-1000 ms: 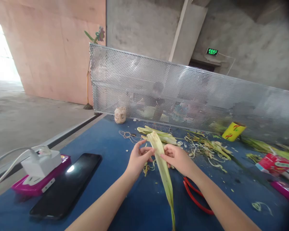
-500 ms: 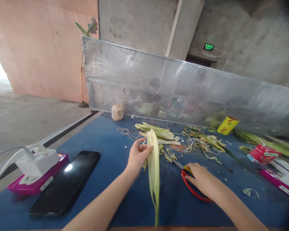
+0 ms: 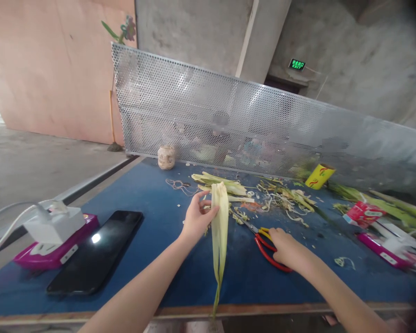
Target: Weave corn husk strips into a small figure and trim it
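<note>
A pale green corn husk (image 3: 220, 226) hangs from my left hand (image 3: 197, 217), pinched between thumb and fingers near its upper part. Its narrow twisted end trails down past the table's front edge. My right hand (image 3: 286, 247) is closed around the yellow handle of a pair of scissors (image 3: 263, 249). One handle is yellow and the other red. The blades point away to the left and their tips reach husk scraps (image 3: 239, 215). Flat husk pieces (image 3: 225, 185) lie beyond my left hand.
A black phone (image 3: 97, 254) and a purple power strip (image 3: 55, 259) with chargers lie at left. Shredded husk (image 3: 287, 194), a yellow roll (image 3: 319, 176), a red drink carton (image 3: 364, 213) and another purple strip (image 3: 384, 249) are at right. Behind stands a perforated metal screen (image 3: 201, 106); a twine ball (image 3: 166, 157) sits before it.
My view has shifted, so the table's front edge shows. My right hand has slid slightly right along the scissors' handles. The husk in my left hand hangs a little more slanted.
</note>
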`<state>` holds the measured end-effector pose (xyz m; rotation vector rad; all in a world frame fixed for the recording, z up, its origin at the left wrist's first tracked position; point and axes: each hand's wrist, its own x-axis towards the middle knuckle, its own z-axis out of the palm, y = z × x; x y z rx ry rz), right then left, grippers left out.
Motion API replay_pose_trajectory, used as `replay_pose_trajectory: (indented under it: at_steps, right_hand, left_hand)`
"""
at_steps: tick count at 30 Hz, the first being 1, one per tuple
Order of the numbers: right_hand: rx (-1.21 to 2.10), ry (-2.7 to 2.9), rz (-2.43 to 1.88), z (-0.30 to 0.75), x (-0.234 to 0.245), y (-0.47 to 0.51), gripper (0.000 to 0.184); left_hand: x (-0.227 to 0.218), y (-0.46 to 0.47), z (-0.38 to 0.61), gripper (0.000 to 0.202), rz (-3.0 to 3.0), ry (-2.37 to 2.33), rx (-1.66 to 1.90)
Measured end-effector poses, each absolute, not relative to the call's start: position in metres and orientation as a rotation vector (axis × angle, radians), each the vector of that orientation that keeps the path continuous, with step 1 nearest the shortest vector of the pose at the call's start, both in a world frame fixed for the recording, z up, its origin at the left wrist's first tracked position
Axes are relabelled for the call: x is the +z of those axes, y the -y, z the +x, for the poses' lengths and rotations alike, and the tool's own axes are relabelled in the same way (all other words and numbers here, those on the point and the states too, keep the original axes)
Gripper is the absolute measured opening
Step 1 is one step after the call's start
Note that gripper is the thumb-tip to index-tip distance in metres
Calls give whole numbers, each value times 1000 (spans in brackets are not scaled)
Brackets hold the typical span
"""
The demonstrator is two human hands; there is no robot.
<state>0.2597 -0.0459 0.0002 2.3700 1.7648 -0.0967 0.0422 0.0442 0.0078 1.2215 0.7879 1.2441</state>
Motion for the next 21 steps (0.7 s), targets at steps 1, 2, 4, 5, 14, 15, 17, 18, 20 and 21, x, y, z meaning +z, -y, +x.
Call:
replay_pose_trajectory:
  at_steps: [1,2,4,5,14,15,17,18,20,21]
  right_hand:
    - [-94,-1761,2376,260,0,46,41]
    - [-93,-1763,2379,260,1,46,42]
    - [-85,-1777,2380,261,6,48,40]
    - [-77,-1785,2378,261,10,49,36]
    - [-367,-1775,2509,292,55,62,25]
    - [-430,-1815,2510,294,59,65,30]
    - [-580,-1905,2505,295,65,69,35]
    - [-656,-1949,2492,293,67,71,35]
    - [-759,-1997,2446,287,71,73,34]
    - [-773,-2000,2417,284,72,74,35]
  left_hand:
    - [8,-44,42,48,1234,-796,1235]
    - [7,-44,42,49,1252,-809,1222]
    - [6,-44,42,50,1310,-839,1190]
    - [4,-44,42,50,1343,-854,1181]
    - [1,-42,43,53,1509,-873,1138]
    - [2,-41,44,53,1518,-867,1128]
    - [2,-41,44,54,1504,-847,1107]
    - [2,-41,44,55,1490,-838,1094]
    - [2,-41,45,56,1463,-825,1068]
    - [2,-41,45,57,1456,-817,1057]
